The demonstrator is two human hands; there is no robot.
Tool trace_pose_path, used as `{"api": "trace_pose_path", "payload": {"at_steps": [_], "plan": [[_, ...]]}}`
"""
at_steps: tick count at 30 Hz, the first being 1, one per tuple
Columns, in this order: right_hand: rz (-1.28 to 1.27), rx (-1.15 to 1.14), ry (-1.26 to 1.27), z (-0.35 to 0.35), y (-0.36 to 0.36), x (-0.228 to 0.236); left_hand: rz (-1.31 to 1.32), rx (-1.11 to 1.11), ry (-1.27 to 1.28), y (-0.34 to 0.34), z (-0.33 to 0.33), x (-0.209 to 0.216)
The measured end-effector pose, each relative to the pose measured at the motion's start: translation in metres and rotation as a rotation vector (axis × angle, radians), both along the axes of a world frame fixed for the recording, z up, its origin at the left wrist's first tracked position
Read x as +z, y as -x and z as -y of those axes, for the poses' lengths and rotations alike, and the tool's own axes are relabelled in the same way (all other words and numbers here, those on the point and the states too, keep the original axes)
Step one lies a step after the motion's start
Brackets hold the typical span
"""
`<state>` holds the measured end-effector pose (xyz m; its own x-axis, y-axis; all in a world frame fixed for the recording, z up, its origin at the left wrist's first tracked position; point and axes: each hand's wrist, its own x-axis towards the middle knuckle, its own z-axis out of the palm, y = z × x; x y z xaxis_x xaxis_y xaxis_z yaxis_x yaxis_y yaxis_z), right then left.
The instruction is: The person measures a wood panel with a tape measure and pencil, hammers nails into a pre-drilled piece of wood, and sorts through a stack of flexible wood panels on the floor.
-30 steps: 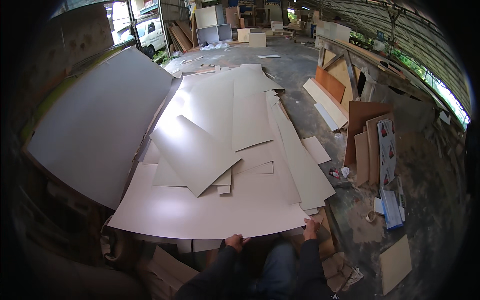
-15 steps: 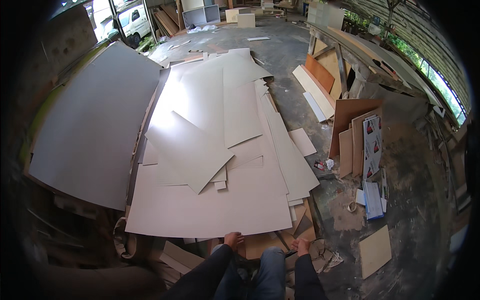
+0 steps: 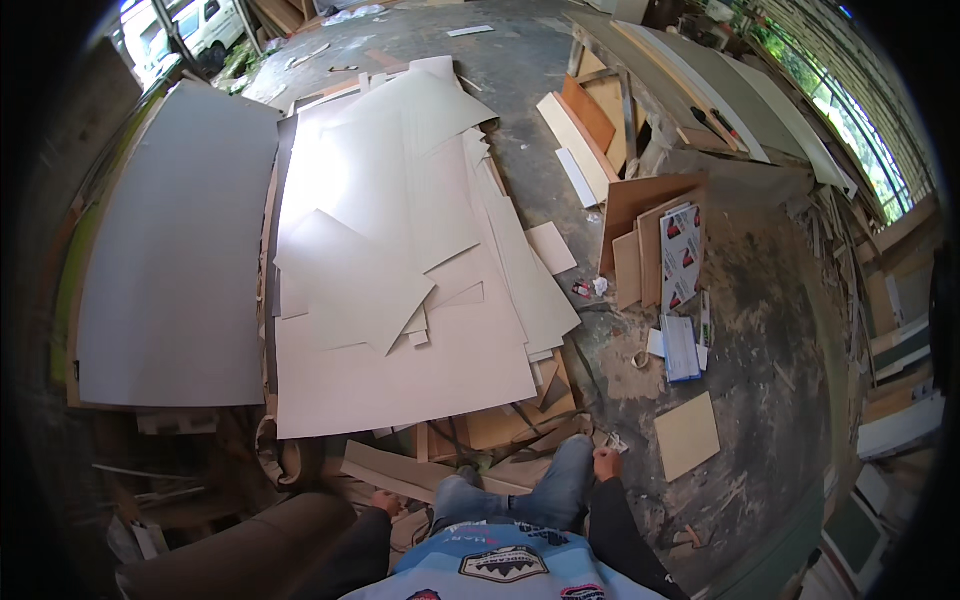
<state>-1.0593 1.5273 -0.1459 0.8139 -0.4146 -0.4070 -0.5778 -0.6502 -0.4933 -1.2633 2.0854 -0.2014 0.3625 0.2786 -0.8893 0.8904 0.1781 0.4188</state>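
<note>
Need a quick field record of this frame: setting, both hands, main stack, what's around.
setting: cluttered workshop floor, seen from above
left hand: low by the left knee, near a loose board strip; grip unclear
right hand: by the right knee, holds nothing visible
main stack: pale sheets overlapping on the floor
left of stack: large grey panel
right: brown boards leaning upright, small tan square flat on the floor

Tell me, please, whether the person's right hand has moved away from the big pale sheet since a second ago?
Yes. The right hand has drawn back from the near edge of the big pale sheet, toward the person's knee.
</note>
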Motion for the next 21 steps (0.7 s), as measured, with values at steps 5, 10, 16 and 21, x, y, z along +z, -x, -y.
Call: {"api": "trace_pose_path", "payload": {"at_steps": [5,10,16,21], "plan": [[-0.048,-0.321,-0.559,0.083,-0.04,-0.009,-0.054,0.213,-0.018,-0.077,0.024,0.027],[-0.201,-0.193,-0.413,0.182,-0.096,-0.024,0.086,0.219,-0.139,-0.221,0.121,0.014],[-0.224,-0.299,-0.473,0.269,-0.217,-0.014,0.178,-0.06,-0.443,-0.382,0.288,0.014],[-0.003,-0.396,-0.619,0.337,-0.346,0.017,0.371,-0.4,-0.643,-0.53,0.41,0.115]]}}
